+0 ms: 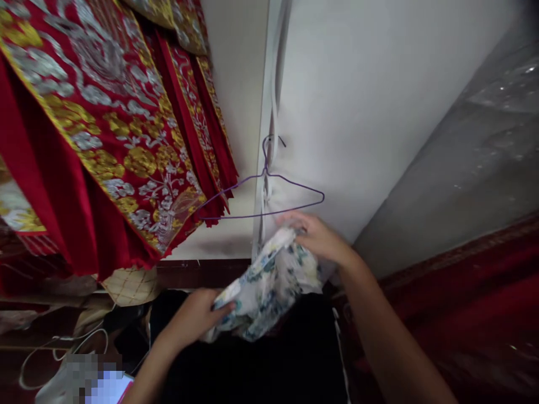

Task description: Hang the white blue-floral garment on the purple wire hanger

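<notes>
A white garment with a blue and green floral print point(269, 286) is stretched between my two hands, bunched and slightly blurred. My left hand point(210, 311) grips its lower left edge, thumb on top. At the upper right edge, my right hand point(309, 233) pinches the cloth, with its fingers just below the hanger's bottom bar. A bare purple wire hanger point(265, 175) hangs above the garment by its hook, near a white strip on the wall. What kind of garment it is cannot be made out.
Red skirts embroidered in gold and silver point(126, 140) hang at the left, overlapping the hanger's left end. A white cable point(90, 336) and a lit screen point(109, 387) lie at the lower left. Clear plastic sheeting point(484, 146) and red fabric point(471, 292) are at the right.
</notes>
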`<state>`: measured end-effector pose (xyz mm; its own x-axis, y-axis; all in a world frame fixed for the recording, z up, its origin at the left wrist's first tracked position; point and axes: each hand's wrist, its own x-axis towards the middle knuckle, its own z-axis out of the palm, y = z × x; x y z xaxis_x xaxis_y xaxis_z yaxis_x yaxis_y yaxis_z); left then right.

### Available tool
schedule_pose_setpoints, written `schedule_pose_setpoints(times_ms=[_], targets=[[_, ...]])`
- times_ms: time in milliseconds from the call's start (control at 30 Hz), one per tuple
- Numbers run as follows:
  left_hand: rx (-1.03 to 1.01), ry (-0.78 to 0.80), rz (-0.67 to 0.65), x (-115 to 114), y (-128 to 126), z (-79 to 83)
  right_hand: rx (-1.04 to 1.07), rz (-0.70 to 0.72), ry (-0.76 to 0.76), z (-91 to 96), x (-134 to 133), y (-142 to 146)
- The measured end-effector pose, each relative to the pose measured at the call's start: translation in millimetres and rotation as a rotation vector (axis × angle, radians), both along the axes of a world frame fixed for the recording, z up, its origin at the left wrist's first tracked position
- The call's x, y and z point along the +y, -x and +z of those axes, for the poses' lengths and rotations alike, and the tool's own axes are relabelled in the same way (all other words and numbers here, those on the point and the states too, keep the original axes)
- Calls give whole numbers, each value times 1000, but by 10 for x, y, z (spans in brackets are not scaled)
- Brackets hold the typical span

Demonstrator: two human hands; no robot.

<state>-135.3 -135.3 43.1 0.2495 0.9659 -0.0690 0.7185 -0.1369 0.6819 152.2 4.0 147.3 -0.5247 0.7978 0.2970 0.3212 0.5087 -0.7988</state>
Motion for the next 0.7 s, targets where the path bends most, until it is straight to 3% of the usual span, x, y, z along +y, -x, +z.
schedule_pose_setpoints(times_ms=[133,267,433,567,633,700], targets=[[172,26,71,85,328,184,145,-296,-124,-351,558,149],[308,-58,168,282,415,377,125,-403,-134,-620,704,116],[132,-400,168,568,332,714,55,-367,-218,-525,418,-69],[-86,-651,328,897,201,931,51,-286,-196,-413,248,-57],[-74,-608,369,1095,220,959,51,-282,-194,-405,222,-65],[46,-409,338,1260,322,933,38,-300,-213,-416,220,-99]])
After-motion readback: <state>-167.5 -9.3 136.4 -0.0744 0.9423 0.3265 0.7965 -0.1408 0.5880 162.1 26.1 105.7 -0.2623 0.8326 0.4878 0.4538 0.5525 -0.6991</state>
